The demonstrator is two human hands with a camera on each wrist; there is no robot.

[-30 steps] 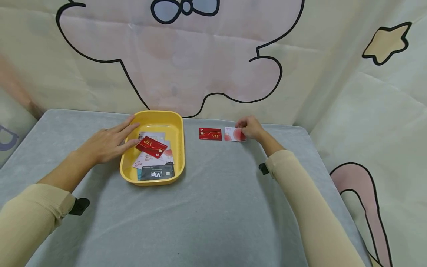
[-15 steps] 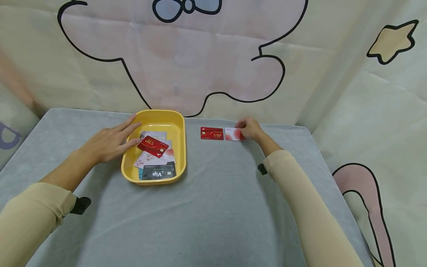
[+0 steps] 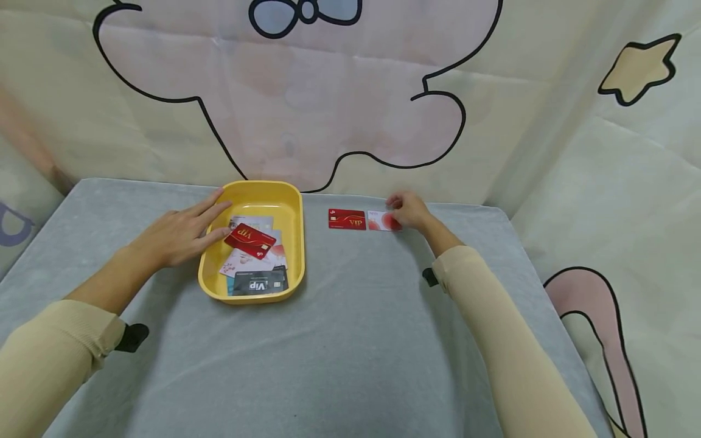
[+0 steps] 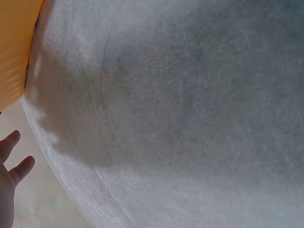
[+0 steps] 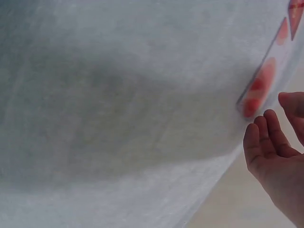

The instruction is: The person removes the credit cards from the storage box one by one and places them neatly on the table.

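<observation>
My left hand [image 3: 181,234] lies with extended fingers against the left rim of a yellow tray [image 3: 298,243], thumb over the inside edge. In the tray lie several overlapping cards, among them a red VIP card [image 3: 250,241] and a dark grey Vip card [image 3: 256,283]. To the right, a second red VIP card [image 3: 347,219] lies flat on the table. Close beside it is a white card with red circles [image 3: 380,220]. My right hand [image 3: 412,211] is at this white card's right end; in the right wrist view its thumb and loosely bent fingers are apart, pinching nothing.
A grey cloth [image 3: 328,353] covers the table. Its far edge runs just behind the tray and cards. A printed curtain [image 3: 339,109] hangs behind the table and along its right side.
The white card has shifted slightly left, narrowing the gap to the red card. My right fingers have eased off it a little. My left hand and the tray stay put.
</observation>
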